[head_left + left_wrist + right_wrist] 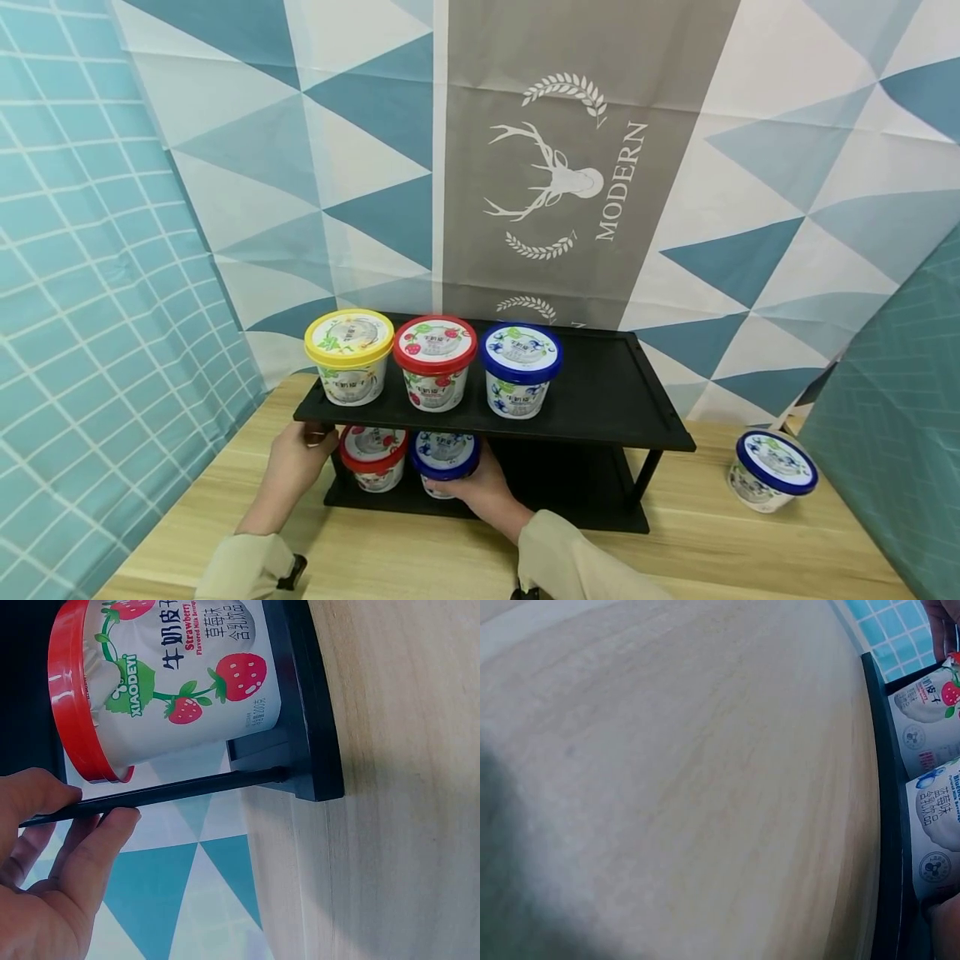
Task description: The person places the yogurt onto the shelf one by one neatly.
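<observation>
My left hand (292,467) is at the left end of a black two-tier shelf (600,392). In the left wrist view, its thumb and fingers pinch the shelf's thin black post (187,786). Right beside that post, a red-lidded strawberry milk tub (195,675) stands on the lower tier. My right hand (483,493) grips a blue-lidded blueberry milk tub (446,454) on the lower tier, next to the red-lidded one. The upper board partly hides both tubs from above. Only a bit of the right hand shows at the right wrist view's edge.
On the upper tier stand a yellow-lidded tub (349,358), a red-lidded tub (435,362) and a blue-lidded tub (521,371). Another blue-lidded tub (772,471) is on the wooden table (420,554) at the right. Patterned cloth (360,167) hangs behind the shelf.
</observation>
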A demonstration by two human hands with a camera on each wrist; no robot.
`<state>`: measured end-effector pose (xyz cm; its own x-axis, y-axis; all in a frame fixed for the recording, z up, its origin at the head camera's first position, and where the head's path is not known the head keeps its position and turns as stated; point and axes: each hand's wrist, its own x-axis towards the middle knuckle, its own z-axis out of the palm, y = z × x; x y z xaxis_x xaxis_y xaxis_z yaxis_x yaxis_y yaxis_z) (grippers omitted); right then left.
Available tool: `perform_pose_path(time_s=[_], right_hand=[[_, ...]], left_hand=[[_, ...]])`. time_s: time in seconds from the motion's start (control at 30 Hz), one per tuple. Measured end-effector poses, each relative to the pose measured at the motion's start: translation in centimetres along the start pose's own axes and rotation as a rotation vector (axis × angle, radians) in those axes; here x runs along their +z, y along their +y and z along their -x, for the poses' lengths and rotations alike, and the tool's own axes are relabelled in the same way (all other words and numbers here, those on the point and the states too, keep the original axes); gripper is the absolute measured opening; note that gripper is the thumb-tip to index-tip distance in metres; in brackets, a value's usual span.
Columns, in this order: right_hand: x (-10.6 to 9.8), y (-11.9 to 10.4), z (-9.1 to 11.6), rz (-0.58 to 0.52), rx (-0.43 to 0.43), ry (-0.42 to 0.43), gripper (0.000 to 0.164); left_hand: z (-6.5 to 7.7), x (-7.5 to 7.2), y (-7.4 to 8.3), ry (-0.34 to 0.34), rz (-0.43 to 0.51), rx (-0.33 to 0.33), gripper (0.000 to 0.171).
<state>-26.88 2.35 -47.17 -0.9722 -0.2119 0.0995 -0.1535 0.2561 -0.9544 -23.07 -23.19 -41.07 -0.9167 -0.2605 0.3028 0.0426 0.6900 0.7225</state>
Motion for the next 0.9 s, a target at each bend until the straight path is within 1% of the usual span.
perform_pose_path(time_s=[0.3, 0.47, 0.63, 0.77, 0.9], right_hand=[[0.0, 0.2, 0.0, -0.010, 0.013, -0.022, 0.095], [0.0, 0.2, -0.1, -0.021, 0.018, -0.033, 0.094], [-0.3, 0.2, 0.0, -0.024, 0.010, -0.081, 0.092], [-1.1, 0.2, 0.1, 0.008, 0.022, -0.105, 0.091], [-2.4, 0.0, 0.5, 0.085, 0.010, -0.083, 0.088]], left_hand=[[0.0, 0.1, 0.0, -0.005, 0.004, 0.007, 0.029], [0.1, -0.1, 0.2, -0.014, 0.010, -0.009, 0.027], [0.2, -0.1, 0.0, -0.008, 0.009, 0.002, 0.026], [0.0, 0.0, -0.2, 0.003, 0.010, 0.023, 0.026], [0.0, 0.1, -0.1, 0.009, 0.009, 0.038, 0.027]])
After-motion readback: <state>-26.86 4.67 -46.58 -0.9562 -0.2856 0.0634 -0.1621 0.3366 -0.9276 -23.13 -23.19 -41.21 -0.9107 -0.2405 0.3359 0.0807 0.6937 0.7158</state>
